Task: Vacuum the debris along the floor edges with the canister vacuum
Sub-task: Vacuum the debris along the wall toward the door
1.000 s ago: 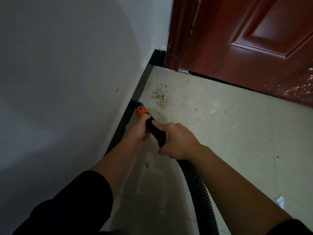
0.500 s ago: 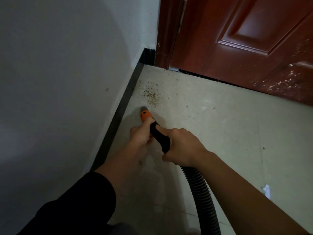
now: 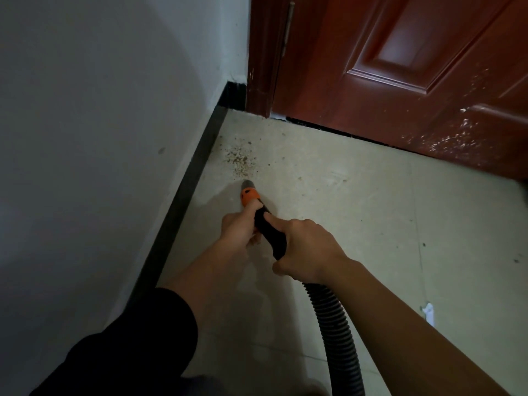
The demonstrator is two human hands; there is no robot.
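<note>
A patch of brown crumb debris point(image 3: 239, 162) lies on the pale floor close to the black baseboard point(image 3: 188, 190), near the corner by the door. The vacuum nozzle point(image 3: 249, 193), orange with a grey tip, points at the floor just short of that patch. My left hand point(image 3: 239, 228) grips the nozzle right behind the orange part. Farther back, my right hand point(image 3: 307, 248) is closed round the black handle. From it the ribbed black hose point(image 3: 337, 330) runs down out of view. The canister is not in view.
A white wall point(image 3: 100, 138) stands on the left. A red-brown door point(image 3: 400, 70) with its frame closes off the far side, its lower part speckled white. A small white scrap point(image 3: 428, 311) lies on the floor at the right.
The nozzle has drawn away from the baseboard toward the open floor and now sits just below the debris patch. Both hands kept their hold.
</note>
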